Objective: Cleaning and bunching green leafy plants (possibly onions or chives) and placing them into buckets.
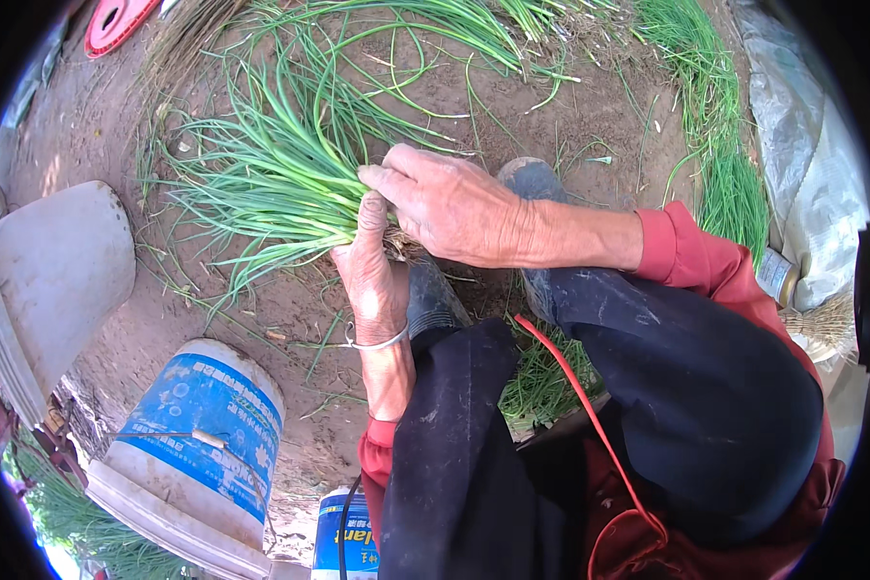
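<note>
A thick bunch of thin green scallions (271, 184) fans out to the left over the soil, its pale stems gathered between my hands. My left hand (375, 285), with a silver bangle at the wrist, is closed around the stems from below, thumb pointing up. From the right, my right hand (464, 208) reaches across with thumb and fingers pinched at the stem end of the bunch. Brownish dry roots (403, 244) show between the two hands. The right fingertips are partly hidden behind the hand.
More scallions lie along the far side (445, 24) and in a strip (730, 184) at right, beside a whitish plastic sheet (807, 145). Left stand a blue-labelled bucket (203, 425) and a pale bucket (63, 261). A red cord (590, 406) hangs between my knees.
</note>
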The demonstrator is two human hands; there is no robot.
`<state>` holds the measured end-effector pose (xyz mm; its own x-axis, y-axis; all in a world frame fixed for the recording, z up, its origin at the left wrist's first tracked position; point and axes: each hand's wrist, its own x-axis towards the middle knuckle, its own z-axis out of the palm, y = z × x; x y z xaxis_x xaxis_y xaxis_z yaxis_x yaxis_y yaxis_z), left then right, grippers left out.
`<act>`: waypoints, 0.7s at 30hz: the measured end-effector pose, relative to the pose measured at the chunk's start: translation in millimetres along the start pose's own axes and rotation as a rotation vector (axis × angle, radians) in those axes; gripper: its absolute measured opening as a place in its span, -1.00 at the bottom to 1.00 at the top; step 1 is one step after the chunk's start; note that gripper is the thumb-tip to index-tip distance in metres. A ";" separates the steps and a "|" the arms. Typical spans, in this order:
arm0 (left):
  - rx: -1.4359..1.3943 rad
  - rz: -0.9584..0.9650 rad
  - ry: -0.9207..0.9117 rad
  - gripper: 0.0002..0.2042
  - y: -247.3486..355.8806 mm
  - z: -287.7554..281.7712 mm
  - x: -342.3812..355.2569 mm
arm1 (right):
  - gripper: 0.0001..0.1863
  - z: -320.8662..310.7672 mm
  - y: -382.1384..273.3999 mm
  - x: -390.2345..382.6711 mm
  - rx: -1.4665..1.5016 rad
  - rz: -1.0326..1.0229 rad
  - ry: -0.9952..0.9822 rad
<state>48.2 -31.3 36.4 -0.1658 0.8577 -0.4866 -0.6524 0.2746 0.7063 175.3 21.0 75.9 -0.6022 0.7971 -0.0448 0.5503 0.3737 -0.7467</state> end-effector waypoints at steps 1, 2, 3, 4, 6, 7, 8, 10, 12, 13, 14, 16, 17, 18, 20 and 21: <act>-0.035 -0.014 0.000 -0.60 -3.7 -0.8 0.7 | -0.65 4.0 3.2 -3.4 -0.009 -0.008 0.009; -0.120 -0.021 0.030 -0.61 2.6 2.7 -1.8 | -0.62 4.1 0.4 -1.5 0.014 -0.137 0.076; -0.114 0.005 0.019 -0.61 11.3 4.7 -2.0 | -0.60 1.8 -2.6 0.4 0.037 -0.267 0.142; -0.206 -0.016 0.004 -0.63 21.3 6.7 -1.9 | -0.60 -2.5 -5.7 1.9 0.110 -0.298 0.145; -0.371 -0.038 -0.034 -0.73 35.1 17.6 -4.3 | -0.60 -39.5 -23.6 0.8 0.210 -0.151 0.161; -0.373 -0.008 -0.055 -0.73 45.3 28.2 -6.4 | -0.58 -56.9 -32.6 -2.7 0.320 0.016 0.167; -0.390 0.040 -0.038 -0.75 66.4 40.8 -11.3 | -0.53 -68.7 -36.0 2.7 0.380 0.077 0.240; -0.409 0.114 -0.071 -0.78 89.1 76.2 -18.7 | -0.44 -76.3 -30.0 7.4 0.670 0.127 0.378; -0.405 0.175 -0.135 -0.77 98.8 106.9 -23.4 | -0.40 -84.0 -43.0 21.6 0.787 0.115 0.471; -0.392 0.221 -0.164 -0.77 110.4 122.9 -30.6 | -0.38 -85.4 -63.1 37.9 0.814 0.077 0.516; -0.399 0.257 -0.218 -0.76 114.6 133.2 -33.9 | -0.37 -88.9 -86.8 44.5 0.802 0.010 0.402; -0.369 0.326 -0.252 -0.78 130.2 148.4 -47.4 | -0.35 -108.1 -116.8 45.9 0.922 0.037 0.371; -0.392 0.310 -0.313 -0.80 142.3 146.7 -56.0 | -0.34 -119.4 -132.9 40.4 1.007 0.011 0.323; -0.411 0.299 -0.340 -0.81 150.5 151.8 -70.4 | -0.32 -129.7 -136.7 33.9 0.995 -0.005 0.353; -0.435 0.288 -0.343 -0.84 158.8 159.9 -97.1 | -0.28 -154.5 -133.2 13.8 0.988 0.004 0.361; -0.452 0.315 -0.430 -0.83 163.3 157.5 -103.2 | -0.25 -164.5 -138.4 4.9 1.003 0.022 0.329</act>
<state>75.2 -6.5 282.9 -0.1510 0.9883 0.0192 -0.8807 -0.1433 0.4515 191.3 51.2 288.2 -0.3287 0.9444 0.0054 -0.2618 -0.0857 -0.9613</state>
